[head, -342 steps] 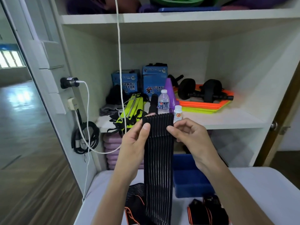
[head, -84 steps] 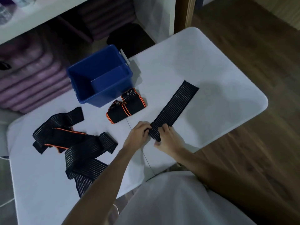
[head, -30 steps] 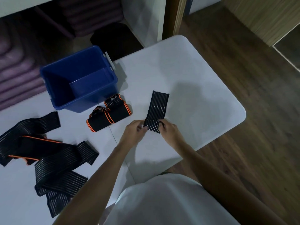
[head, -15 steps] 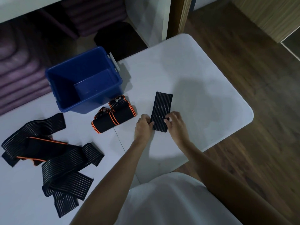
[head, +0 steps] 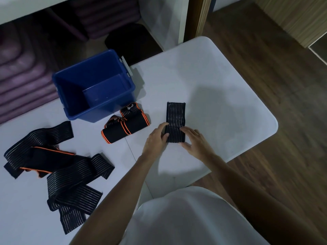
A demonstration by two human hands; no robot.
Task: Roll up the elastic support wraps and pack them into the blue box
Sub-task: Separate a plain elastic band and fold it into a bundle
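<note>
A black ribbed elastic wrap (head: 175,121) lies on the white desk (head: 221,96) right of centre, its near end rolled up and its free tail stretching flat toward twelve o'clock. The left hand (head: 155,138) grips the roll's left end, thumb over the top and fingers curled at its side; the right hand (head: 193,140) rests its fingers on the roll's right end, thumb spread toward the near edge of the desk. At about nine o'clock from the roll, just apart from the left hand, two rolled wraps with orange trim (head: 124,123) lie side by side, touching each other and sitting just in front of the blue box (head: 95,85). The box stands open at ten o'clock from the hands, with nothing visible inside it, a pale latch on its right rim. Well away at eight o'clock, a loose heap of unrolled wraps (head: 58,167) sprawls across the left part of the desk, black striped bands overlapping one piece edged in orange. Beyond the box, stacked purple mats (head: 23,76) fill a low shelf. A wooden floor (head: 283,85) lies past the desk at three o'clock.
</note>
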